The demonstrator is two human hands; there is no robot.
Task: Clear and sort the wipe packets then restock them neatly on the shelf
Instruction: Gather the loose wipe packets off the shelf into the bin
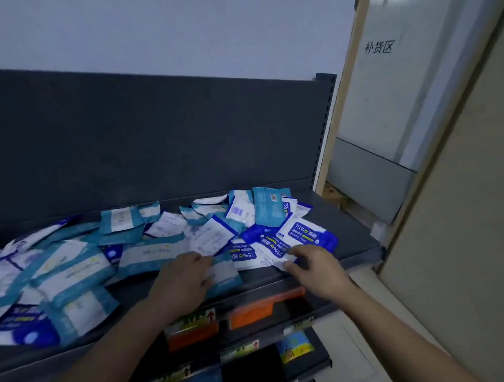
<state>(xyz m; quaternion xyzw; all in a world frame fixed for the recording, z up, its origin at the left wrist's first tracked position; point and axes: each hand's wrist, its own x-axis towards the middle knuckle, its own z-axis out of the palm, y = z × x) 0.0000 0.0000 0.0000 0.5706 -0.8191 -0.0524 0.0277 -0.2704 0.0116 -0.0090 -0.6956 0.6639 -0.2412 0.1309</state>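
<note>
Packets [148, 248] are lying jumbled across the shelf [349, 238] mid-frame, unsorted, so the left hand [182, 277] is pressing flat, fingers spread, on a teal packet [224, 275] while the right hand [314, 268] is pinching a blue alcohol-wipe packet [304, 234], probably sorting by colour.

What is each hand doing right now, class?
Left hand: open, resting flat on a light teal-and-white plastic wipe packet.
Right hand: closed, pinching the corner of a dark blue-and-white plastic alcohol wipe packet.

Single head view, looking down, close over shelf [349, 232]
</note>
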